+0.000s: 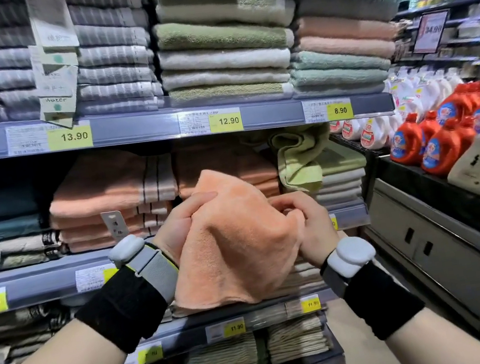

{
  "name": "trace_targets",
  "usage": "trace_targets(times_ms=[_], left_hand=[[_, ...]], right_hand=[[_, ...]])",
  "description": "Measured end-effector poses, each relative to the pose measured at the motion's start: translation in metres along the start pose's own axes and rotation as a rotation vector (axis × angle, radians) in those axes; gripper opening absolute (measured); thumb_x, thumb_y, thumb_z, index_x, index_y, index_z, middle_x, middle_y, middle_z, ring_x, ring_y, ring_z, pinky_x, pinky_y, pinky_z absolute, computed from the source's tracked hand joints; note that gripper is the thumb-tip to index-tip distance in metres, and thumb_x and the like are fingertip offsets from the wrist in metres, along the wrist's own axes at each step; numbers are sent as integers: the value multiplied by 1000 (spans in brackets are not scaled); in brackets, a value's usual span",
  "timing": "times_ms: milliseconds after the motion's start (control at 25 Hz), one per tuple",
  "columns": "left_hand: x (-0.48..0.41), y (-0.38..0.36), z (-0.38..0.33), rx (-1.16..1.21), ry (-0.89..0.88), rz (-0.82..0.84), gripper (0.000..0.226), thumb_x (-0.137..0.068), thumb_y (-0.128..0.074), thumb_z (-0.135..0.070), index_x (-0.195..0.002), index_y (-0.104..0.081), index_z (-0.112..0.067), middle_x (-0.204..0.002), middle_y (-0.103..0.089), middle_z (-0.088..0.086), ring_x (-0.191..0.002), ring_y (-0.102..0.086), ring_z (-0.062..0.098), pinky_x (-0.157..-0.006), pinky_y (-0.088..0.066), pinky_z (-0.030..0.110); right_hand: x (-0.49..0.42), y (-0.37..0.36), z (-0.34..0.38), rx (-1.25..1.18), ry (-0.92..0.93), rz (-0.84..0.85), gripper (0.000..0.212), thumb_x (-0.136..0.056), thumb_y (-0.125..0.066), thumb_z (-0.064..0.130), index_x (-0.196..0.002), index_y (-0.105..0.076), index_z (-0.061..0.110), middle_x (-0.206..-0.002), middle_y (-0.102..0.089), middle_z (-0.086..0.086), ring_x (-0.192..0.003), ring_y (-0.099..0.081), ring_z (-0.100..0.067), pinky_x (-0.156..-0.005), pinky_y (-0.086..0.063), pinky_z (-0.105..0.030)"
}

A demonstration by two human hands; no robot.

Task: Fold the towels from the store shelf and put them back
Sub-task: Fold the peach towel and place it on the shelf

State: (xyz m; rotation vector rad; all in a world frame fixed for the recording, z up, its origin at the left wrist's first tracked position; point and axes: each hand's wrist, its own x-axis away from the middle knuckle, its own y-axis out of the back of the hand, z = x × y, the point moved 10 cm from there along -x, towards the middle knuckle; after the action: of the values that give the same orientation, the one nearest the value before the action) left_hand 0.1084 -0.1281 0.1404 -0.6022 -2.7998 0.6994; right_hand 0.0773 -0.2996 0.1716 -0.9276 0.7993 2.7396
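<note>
Before the middle shelf, I hold one peach towel up in the air with both hands. My left hand pinches its upper left edge with curled fingers, and my right hand grips the right edge with its fingers curled round the cloth. The towel hangs between them in a loose, uneven shape, with the lower edge wavy, so I judge the fold is only half made and not yet tidy.

Behind the towel I see its likely home: a stack of peach towels with striped borders, and a second peach stack just beside it, partly hidden by my towel. Both look already neat. To their right a green towel lies crumpled on top of its pile, so I think this one waits for folding too.

For putting back, the space under the upper shelf rail looks low. A hang tag sticks out from the striped stack, and the green towel sags near the peach side. Orange detergent bottles stand well apart at the right.
</note>
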Motion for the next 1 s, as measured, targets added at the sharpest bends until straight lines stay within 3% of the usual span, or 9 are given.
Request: trace_targets(times_ms=[80, 240, 360, 480, 600, 680, 760, 840, 1000], left_hand=[[9, 5, -5, -20, -24, -13, 23, -75, -57, -22, -65, -73, -8, -62, -67, 6, -62, -65, 20, -68, -50, 30], [18, 29, -4, -121, -13, -14, 20, -77, -66, -23, -87, -75, -9, -80, -72, 7, -82, -64, 24, -80, -50, 35], [17, 39, 9, -288, 52, -57, 49, -54, -87, -42, -88, -70, -12, -75, -68, -1, -79, -57, 19, -85, -42, 35], [16, 31, -2, -419, -115, -129, 24, -65, -83, -26, -82, -74, -13, -82, -72, -3, -80, -61, 16, -78, -45, 30], [17, 20, -22, -492, -330, -103, 51, -48, -90, -36, -93, -75, -19, -115, -66, -1, -98, -65, 11, -87, -50, 28], [18, 9, -24, -617, -373, -72, 50, -51, -90, -26, -96, -72, -18, -104, -70, 0, -91, -65, 7, -81, -52, 25], [20, 4, -32, -751, -458, -178, 38, -60, -87, -12, -89, -63, -17, -82, -68, -4, -71, -62, -4, -66, -49, 15], [22, 0, -37, -692, -528, -238, 42, -65, -82, -2, -89, -51, -16, -75, -61, -4, -59, -58, -7, -55, -46, 10], [16, -9, -32, -714, -461, -158, 42, -66, -83, -10, -104, -66, -15, -93, -72, 0, -84, -68, 6, -73, -51, 20]], right_hand=[[-4, 2, -5, -62, -50, -66, 27, -70, -63, 15, -84, -63, 38, -89, -67, 13, -87, -60, 3, -76, -46, -17], [-18, 32, 11, -80, 13, -164, 32, -67, -65, 7, -81, -59, 35, -82, -64, 12, -77, -56, 5, -70, -43, -12], [-26, 42, 22, -69, 60, -79, 40, -66, -73, -5, -81, -61, 30, -83, -66, 4, -77, -59, -4, -70, -46, -12], [-31, 46, 17, -152, 2, -23, 36, -66, -74, -13, -79, -63, 19, -74, -68, 9, -69, -60, 1, -64, -47, -11], [-30, 51, 4, -222, -76, -16, 35, -67, -71, -17, -78, -63, 16, -74, -67, 9, -66, -59, 6, -63, -48, -10], [-29, 52, -4, -184, -101, 3, 40, -68, -69, -17, -78, -65, 21, -82, -67, 1, -70, -60, 8, -68, -49, -10], [-28, 54, -13, -183, -139, 26, 43, -70, -66, -17, -77, -66, 25, -81, -67, 5, -69, -60, 10, -67, -48, -8], [-26, 55, -21, -191, -175, 48, 42, -72, -64, -16, -75, -68, 27, -75, -68, 12, -67, -61, 10, -66, -49, -10], [-17, 52, -57, -200, -335, 89, 22, -71, -68, 4, -78, -70, 24, -77, -72, 5, -75, -64, -7, -70, -52, -24]])
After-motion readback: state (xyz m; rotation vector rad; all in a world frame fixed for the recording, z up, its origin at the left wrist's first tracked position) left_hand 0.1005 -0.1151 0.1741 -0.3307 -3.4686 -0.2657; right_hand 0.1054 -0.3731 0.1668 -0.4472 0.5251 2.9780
